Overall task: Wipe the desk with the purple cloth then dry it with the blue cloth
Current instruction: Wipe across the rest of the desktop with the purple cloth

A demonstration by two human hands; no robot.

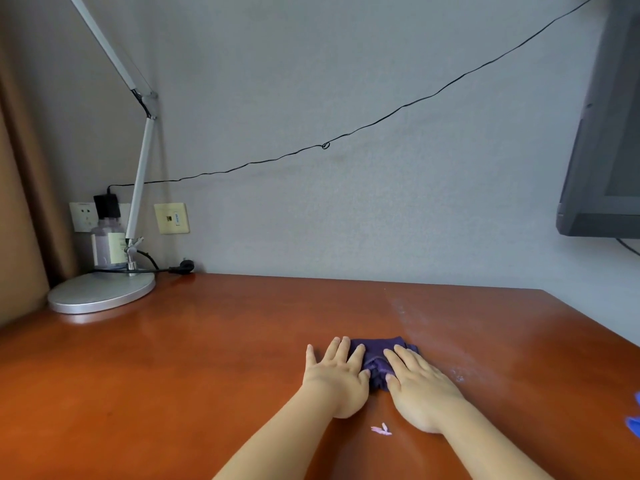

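Now I see both my left hand point(337, 374) and right hand point(420, 386) pressing flat, fingers straight, on the purple cloth point(379, 360) on the desk point(173, 375).

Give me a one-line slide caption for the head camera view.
Both hands, left and right, press a folded purple cloth flat on the reddish wooden desk, blue cloth waiting at right.

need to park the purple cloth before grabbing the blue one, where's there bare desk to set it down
Bare desk runs between the lamp base and the left hand, and along the wall behind the purple cloth. The near left is also bare. The far left corner is crowded with lamp, bottle and plug. The blue cloth sits at the right edge.
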